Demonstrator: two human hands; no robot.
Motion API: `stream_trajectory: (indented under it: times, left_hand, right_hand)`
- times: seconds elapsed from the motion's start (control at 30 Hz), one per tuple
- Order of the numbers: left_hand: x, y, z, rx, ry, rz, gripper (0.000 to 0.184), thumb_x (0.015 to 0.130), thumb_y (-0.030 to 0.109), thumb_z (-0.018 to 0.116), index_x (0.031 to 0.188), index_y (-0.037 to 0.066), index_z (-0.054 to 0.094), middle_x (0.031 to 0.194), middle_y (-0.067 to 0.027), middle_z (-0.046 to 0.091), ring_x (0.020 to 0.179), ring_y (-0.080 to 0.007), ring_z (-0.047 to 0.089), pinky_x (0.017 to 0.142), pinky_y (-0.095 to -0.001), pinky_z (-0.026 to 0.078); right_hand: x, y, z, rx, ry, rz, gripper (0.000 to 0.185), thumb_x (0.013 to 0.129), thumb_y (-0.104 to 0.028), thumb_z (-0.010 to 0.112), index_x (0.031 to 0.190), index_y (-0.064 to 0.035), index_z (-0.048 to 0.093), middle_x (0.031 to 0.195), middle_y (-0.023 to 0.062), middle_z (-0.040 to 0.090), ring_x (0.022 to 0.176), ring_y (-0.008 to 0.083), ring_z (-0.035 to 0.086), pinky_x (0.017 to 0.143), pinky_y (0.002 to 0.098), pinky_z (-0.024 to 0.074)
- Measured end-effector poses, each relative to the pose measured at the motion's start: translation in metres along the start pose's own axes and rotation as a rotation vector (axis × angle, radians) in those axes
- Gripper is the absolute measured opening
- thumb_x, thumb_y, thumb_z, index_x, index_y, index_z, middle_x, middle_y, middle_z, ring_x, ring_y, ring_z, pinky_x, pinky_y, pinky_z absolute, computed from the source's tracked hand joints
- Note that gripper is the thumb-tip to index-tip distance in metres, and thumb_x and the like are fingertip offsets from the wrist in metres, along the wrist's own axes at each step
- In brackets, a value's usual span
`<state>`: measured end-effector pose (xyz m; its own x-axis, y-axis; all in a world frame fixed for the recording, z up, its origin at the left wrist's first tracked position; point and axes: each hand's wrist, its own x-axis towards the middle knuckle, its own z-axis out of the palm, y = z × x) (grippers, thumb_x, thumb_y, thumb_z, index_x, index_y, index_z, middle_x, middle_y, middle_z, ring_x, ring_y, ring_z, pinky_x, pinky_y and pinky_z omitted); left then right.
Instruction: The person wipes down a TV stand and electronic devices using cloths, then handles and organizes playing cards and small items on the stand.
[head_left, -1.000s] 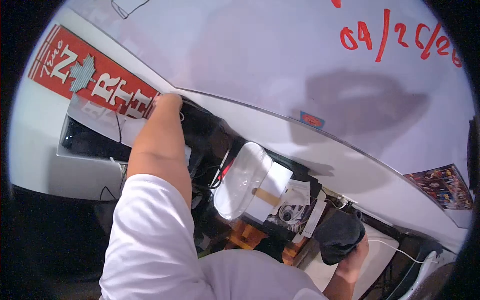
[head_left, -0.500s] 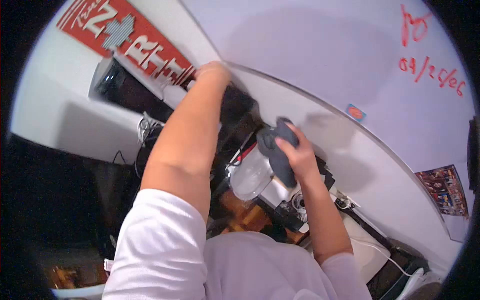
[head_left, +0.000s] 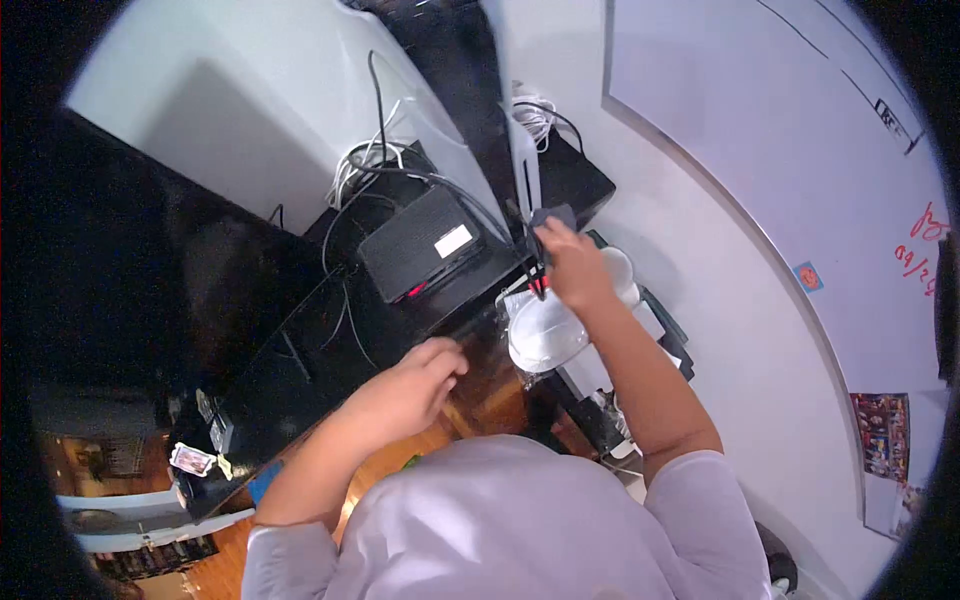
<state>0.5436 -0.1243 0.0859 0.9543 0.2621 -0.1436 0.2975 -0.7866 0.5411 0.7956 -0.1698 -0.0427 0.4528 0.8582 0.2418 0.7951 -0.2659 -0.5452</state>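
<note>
My right hand [head_left: 575, 268] is closed on a dark grey cloth [head_left: 554, 215], next to the edge of a white slotted panel [head_left: 525, 170]. Below that hand sits a clear, round plastic container [head_left: 547, 333]. Nothing shows in my left hand [head_left: 408, 388], which hovers at the near edge of the black desk [head_left: 330, 335] with its fingers loosely bent and slightly apart. Beyond it, a black box-shaped device [head_left: 415, 245] with a white label and a small red light stands on the desk.
Black cords and a bundle of white cables [head_left: 360, 165] lie behind the device. A whiteboard [head_left: 740, 130] is mounted on the right wall. To the left stands a large dark screen [head_left: 150, 270]. Small items, including a picture card [head_left: 192, 459], sit at the desk's left end.
My left hand has come down from beside the red sign to the desk's near edge. My right hand has moved the cloth forward to the white panel. The view has swung left.
</note>
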Motion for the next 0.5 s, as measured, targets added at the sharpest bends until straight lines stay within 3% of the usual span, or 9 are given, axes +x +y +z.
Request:
stream_trajectory:
  times: [0.13,0.2,0.23,0.3,0.4,0.47,0.5]
  left_hand:
    - [-0.050,-0.022,0.003,-0.096,0.027,-0.137,0.017,0.083,0.003,0.052,0.100,0.005,0.050,0.117,-0.0192,0.047,0.108,-0.0375,0.049,0.088,-0.0375,0.043]
    - [-0.064,-0.028,0.002,-0.135,0.051,-0.134,0.017,0.083,0.003,0.051,0.100,0.004,0.050,0.119,-0.0184,0.047,0.107,-0.0371,0.049,0.088,-0.0374,0.043]
    - [-0.069,-0.030,0.001,-0.133,0.078,-0.146,0.016,0.084,0.005,0.052,0.100,0.004,0.051,0.119,-0.0170,0.047,0.107,-0.0363,0.049,0.088,-0.0376,0.043]
    - [-0.076,-0.032,0.001,-0.141,0.112,-0.155,0.016,0.084,0.006,0.052,0.100,0.003,0.051,0.120,-0.0156,0.047,0.107,-0.0354,0.049,0.089,-0.0379,0.043]
    - [-0.082,-0.034,0.000,-0.153,0.146,-0.147,0.016,0.084,0.007,0.052,0.100,0.003,0.052,0.120,-0.0151,0.047,0.107,-0.0351,0.049,0.089,-0.0383,0.042]
    - [-0.084,-0.038,0.002,-0.152,0.165,-0.128,0.017,0.084,0.007,0.053,0.101,0.003,0.052,0.120,-0.0149,0.047,0.108,-0.0350,0.049,0.090,-0.0384,0.042]
    - [-0.085,-0.039,0.003,-0.157,0.170,-0.127,0.017,0.084,0.007,0.053,0.101,0.003,0.052,0.120,-0.0149,0.047,0.108,-0.0350,0.049,0.090,-0.0384,0.042]
  right_hand:
    - [-0.010,0.005,-0.004,0.103,-0.114,-0.041,0.049,0.066,0.001,0.060,0.114,-0.0094,0.056,0.123,0.0137,0.052,0.106,0.0342,0.052,0.091,0.0391,0.0427]
    - [0.004,0.041,-0.004,0.163,-0.035,-0.230,0.048,0.068,-0.001,0.059,0.115,-0.0129,0.056,0.125,0.0118,0.050,0.106,0.0317,0.053,0.091,0.0378,0.0438]
    - [0.012,0.037,-0.010,0.151,-0.036,-0.230,0.048,0.068,-0.001,0.059,0.115,-0.0129,0.056,0.125,0.0118,0.050,0.106,0.0317,0.053,0.091,0.0378,0.0438]
    - [0.021,0.025,-0.018,0.026,0.002,-0.001,0.049,0.067,0.000,0.057,0.115,-0.0133,0.056,0.127,0.0128,0.049,0.111,0.0299,0.051,0.092,0.0371,0.0431]
    - [0.012,0.006,-0.010,-0.036,-0.066,0.044,0.053,0.065,0.003,0.058,0.116,-0.0122,0.055,0.127,0.0141,0.049,0.114,0.0311,0.048,0.097,0.0346,0.0398]
    - [-0.003,0.001,-0.004,-0.045,-0.015,-0.064,0.051,0.064,0.002,0.059,0.113,-0.0123,0.057,0.125,0.0132,0.051,0.113,0.0295,0.050,0.095,0.0353,0.0417]
    - [-0.008,-0.009,-0.011,-0.019,-0.123,-0.060,0.050,0.065,0.002,0.060,0.112,-0.0126,0.057,0.124,0.0121,0.051,0.112,0.0292,0.051,0.094,0.0350,0.0424]
